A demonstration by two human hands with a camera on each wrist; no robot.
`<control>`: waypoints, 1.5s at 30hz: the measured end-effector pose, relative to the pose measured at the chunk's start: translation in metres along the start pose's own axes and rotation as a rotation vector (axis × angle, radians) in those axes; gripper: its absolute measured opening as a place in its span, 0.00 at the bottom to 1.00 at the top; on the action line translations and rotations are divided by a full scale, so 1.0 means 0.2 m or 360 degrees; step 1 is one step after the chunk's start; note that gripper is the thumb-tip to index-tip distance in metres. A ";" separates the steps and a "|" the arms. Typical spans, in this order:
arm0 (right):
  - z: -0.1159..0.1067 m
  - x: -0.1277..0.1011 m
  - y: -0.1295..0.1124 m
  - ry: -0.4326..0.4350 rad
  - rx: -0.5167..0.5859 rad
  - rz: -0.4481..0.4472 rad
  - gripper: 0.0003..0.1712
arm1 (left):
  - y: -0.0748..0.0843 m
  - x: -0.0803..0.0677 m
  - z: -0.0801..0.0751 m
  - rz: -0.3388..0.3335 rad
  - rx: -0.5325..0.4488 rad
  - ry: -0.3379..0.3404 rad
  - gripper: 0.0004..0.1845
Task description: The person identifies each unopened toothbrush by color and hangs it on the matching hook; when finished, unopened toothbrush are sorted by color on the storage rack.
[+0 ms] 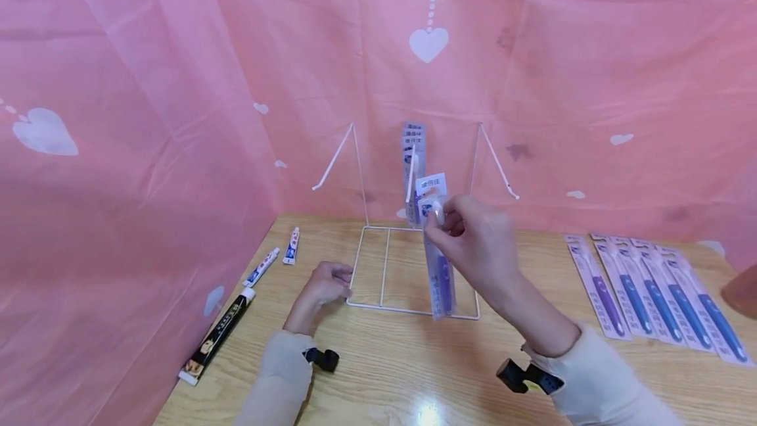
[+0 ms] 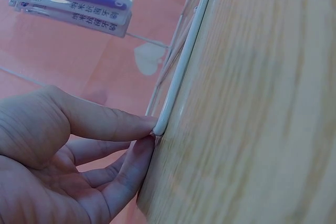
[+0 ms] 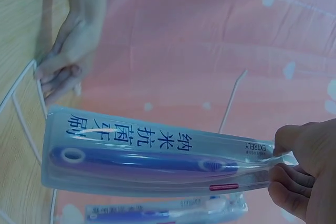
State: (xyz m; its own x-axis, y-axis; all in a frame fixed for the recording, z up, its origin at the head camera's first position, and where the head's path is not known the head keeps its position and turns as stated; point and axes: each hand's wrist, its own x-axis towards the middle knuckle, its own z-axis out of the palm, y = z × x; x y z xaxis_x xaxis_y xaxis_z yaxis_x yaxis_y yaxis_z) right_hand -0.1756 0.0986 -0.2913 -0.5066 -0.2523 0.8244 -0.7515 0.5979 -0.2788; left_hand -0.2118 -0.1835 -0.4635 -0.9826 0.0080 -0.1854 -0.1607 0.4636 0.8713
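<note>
A white wire display rack (image 1: 414, 268) stands on the wooden table (image 1: 414, 373), with packaged toothbrushes (image 1: 412, 169) hanging on its middle hook. My right hand (image 1: 473, 242) pinches the top of another packaged toothbrush (image 1: 440, 268) and holds it upright in front of that hook; the right wrist view shows the blue toothbrush pack (image 3: 152, 156) gripped at its end by my fingers (image 3: 294, 171). My left hand (image 1: 325, 284) holds the front left corner of the rack's base, thumb and fingers (image 2: 121, 124) pinching the wire rack corner (image 2: 163, 121).
Several packaged toothbrushes (image 1: 650, 291) lie in a row on the right of the table. Two small toothpaste tubes (image 1: 275, 256) and a black tube (image 1: 219, 334) lie at the left. Pink heart-print curtain (image 1: 177, 84) surrounds the table. Side hooks (image 1: 334, 160) hang bare.
</note>
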 end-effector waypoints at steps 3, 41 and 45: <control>0.02 0.00 -0.03 0.0000 0.0020 -0.0013 0.07 | 0.00 0.00 0.00 0.0002 -0.0004 0.0000 0.27; 0.27 0.22 0.09 -0.0257 0.0017 0.0528 0.10 | -0.01 0.01 -0.01 -0.0030 -0.0021 -0.0008 0.27; 0.31 0.26 0.16 -0.0229 -0.0044 0.0563 0.10 | -0.01 0.01 0.00 -0.0017 -0.0032 -0.0012 0.26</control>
State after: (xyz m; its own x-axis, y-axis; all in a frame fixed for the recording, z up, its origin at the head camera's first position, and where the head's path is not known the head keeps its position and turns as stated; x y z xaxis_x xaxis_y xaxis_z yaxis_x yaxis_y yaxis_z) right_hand -0.2523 0.0576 -0.2867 -0.7882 -0.1297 0.6016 -0.5090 0.6868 -0.5189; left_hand -0.2134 -0.1849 -0.4646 -0.9801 0.0097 -0.1983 -0.1733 0.4459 0.8782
